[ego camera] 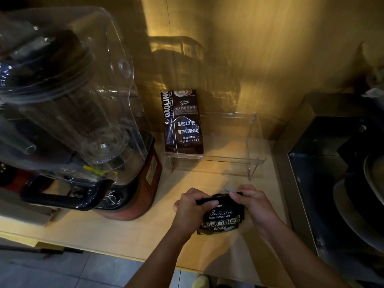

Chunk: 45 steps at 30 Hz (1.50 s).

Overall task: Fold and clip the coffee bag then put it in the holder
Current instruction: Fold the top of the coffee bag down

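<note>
A small black coffee bag (221,219) marked "Treasure Blue Mountain" stands on the wooden counter near its front edge. My left hand (191,208) grips the left end of its folded top. My right hand (252,202) pinches the right end, where a thin black clip (233,191) lies along the fold. Behind, a clear acrylic holder (239,156) stands against the wall. A second dark coffee bag (182,123) labelled "Baked Coffee" stands upright in the holder's left end.
A large blender (87,113) with a clear cover and red base fills the counter's left side. A dark metal appliance (336,163) stands at the right. The holder's right part holds nothing. Floor tiles show below the counter edge.
</note>
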{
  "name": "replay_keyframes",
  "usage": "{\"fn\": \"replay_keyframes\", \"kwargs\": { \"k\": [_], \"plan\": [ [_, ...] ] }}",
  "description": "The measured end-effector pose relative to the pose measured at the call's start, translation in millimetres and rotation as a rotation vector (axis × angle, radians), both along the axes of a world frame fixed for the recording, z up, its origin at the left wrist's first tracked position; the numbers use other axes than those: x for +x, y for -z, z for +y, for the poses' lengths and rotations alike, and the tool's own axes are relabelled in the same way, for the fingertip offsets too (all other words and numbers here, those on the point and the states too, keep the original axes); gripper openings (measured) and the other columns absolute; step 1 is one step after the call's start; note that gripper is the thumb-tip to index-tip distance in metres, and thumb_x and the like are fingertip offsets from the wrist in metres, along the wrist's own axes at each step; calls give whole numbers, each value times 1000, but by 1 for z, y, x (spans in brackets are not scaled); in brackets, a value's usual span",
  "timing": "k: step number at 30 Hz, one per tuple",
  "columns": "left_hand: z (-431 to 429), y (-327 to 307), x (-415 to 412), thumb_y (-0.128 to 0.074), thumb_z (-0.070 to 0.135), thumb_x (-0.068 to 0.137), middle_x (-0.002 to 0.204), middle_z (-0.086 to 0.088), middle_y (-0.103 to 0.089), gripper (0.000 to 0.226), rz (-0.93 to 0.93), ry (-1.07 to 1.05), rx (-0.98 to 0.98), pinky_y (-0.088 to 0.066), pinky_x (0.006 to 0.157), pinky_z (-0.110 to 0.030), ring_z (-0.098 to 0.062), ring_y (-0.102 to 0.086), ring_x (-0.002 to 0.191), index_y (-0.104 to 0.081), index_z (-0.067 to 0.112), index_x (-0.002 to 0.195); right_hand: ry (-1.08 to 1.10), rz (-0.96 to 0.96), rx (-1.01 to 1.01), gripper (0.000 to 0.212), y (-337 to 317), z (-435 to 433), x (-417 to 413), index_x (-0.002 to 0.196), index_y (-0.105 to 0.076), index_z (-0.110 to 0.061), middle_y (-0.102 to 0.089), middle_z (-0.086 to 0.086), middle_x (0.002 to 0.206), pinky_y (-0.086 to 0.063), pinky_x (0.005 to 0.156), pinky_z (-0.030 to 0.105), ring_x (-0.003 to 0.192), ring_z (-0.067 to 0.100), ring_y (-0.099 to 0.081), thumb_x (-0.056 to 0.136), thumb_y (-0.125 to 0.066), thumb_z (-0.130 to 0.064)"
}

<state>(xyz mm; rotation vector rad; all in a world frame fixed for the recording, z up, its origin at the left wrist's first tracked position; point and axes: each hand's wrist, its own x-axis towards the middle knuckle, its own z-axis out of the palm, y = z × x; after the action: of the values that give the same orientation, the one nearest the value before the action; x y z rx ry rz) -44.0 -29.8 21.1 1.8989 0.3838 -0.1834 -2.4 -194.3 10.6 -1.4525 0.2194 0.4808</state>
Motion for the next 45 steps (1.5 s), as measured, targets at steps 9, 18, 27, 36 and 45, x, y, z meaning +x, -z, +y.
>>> {"fn": "replay_keyframes", "kwargs": {
  "k": [9, 18, 27, 36, 45],
  "plan": [
    [-1, 9, -7, -58, 37, 84, 78, -11, -45, 40, 270, -94, -60, -35, 62, -34, -31, -43, 81, -48, 18, 51, 43, 114, -132, 16, -5, 8, -7, 67, -51, -6, -53, 6, 67, -39, 50, 27, 61, 19, -55, 73, -63, 2],
    [0, 4, -4, -55, 41, 86, 92, -11, -53, 35, 206, 0, 203, -31, 63, -31, -23, -47, 88, -47, 22, 57, -192, -210, -505, 28, -17, 7, -7, 52, -54, -14, -52, 5, 88, -36, 93, 45, 93, 22, -54, 73, -72, -19],
    [2, -5, -16, -59, 17, 84, 87, -7, -61, 7, -233, 375, 453, -31, 69, -25, -21, -53, 85, -60, 11, 82, -619, -698, -772, 27, -11, 2, -12, 63, -40, -39, -45, -17, 76, -13, 76, 26, 89, 4, -40, 87, -53, -33],
    [14, -2, -7, -77, 27, 67, 61, 5, -58, 24, -32, 127, 185, -42, 59, -29, -13, -55, 64, -59, 21, 52, -384, -473, -547, 26, -10, 7, -13, 58, -54, -35, -58, -10, 79, -22, 80, 29, 94, 15, -43, 78, -65, -23],
    [25, 4, -14, -74, 7, 70, 56, -1, -60, 19, 22, -89, -234, -46, 54, -14, -9, -55, 58, -63, 11, 55, -480, -460, -646, 31, -11, 1, -5, 61, -45, -36, -51, -13, 79, -20, 81, 30, 96, 17, -44, 87, -53, -22]
  ]
}}
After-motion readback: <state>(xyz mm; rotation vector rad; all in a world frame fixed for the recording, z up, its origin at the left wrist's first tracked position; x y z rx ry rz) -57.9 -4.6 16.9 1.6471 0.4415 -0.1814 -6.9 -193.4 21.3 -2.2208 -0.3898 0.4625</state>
